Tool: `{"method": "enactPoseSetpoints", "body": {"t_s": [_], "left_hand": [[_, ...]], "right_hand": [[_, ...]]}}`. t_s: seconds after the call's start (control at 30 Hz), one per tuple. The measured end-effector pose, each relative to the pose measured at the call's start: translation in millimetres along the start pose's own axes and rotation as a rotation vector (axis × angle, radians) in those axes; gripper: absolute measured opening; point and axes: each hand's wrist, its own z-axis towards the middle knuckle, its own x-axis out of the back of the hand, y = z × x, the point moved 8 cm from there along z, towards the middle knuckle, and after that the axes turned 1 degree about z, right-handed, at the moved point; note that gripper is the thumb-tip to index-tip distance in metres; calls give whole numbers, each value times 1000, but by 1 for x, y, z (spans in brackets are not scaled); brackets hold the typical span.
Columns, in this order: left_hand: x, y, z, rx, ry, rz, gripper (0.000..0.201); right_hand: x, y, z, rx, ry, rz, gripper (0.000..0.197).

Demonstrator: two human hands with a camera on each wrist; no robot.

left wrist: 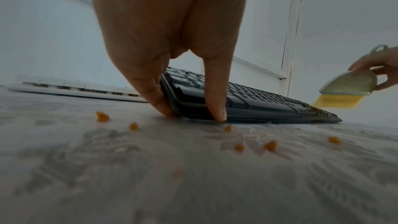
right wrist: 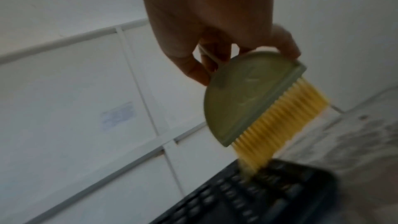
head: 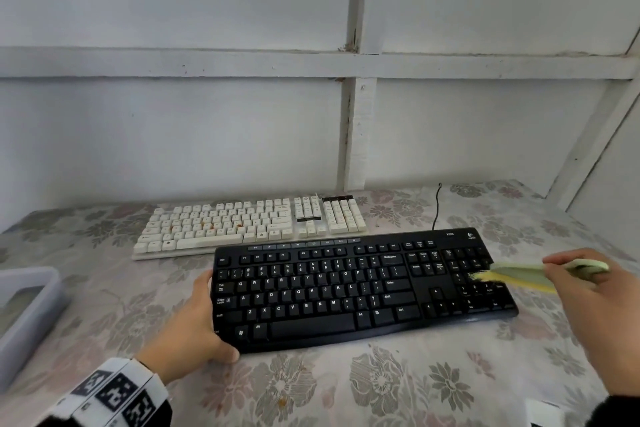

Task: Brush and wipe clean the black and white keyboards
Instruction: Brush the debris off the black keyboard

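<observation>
The black keyboard (head: 360, 288) lies on the flowered tablecloth, nearest me. My left hand (head: 197, 319) grips its left end, thumb on the front corner and fingers (left wrist: 150, 88) along the side edge. My right hand (head: 588, 291) holds a pale green brush (head: 540, 272) with yellow bristles (right wrist: 286, 117), whose tips touch the number pad at the keyboard's right end (right wrist: 258, 198). Behind lies the white keyboard (head: 249, 225), with orange specks among its keys. Orange crumbs (left wrist: 270, 146) are scattered on the cloth in front of the black keyboard.
A grey plastic box (head: 24, 308) sits at the left edge of the table. The black keyboard's cable (head: 437, 208) runs back toward the white panelled wall (head: 173, 132). The flowered cloth (head: 346, 388) covers the tabletop.
</observation>
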Motion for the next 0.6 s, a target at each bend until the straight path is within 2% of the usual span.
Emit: {"method": "enactPoseSetpoints", "body": {"t_s": [0.07,0.23,0.33,0.43,0.53,0.6], "left_hand": [[0,1,-1,-4,1,0,116],[1,3,-2,-13,4,13,116],[2,4,-3,-26,9,49,116],[3,8,-2,-57,24,107,110],[3,9,-1,-69,30,173,106],[3,8,1,-72,24,174,104]], "right_hand": [[-19,-28,-23,47,-53,48,23],[-123,-93,-116,267,-486,128,19],[-173,-112,-162,347,-653,92,6],[-200,-122,-187,342,-746,60,6],[-213,-126,-196,342,-779,22,7],[-218,-123,-200,352,-779,-36,22]]}}
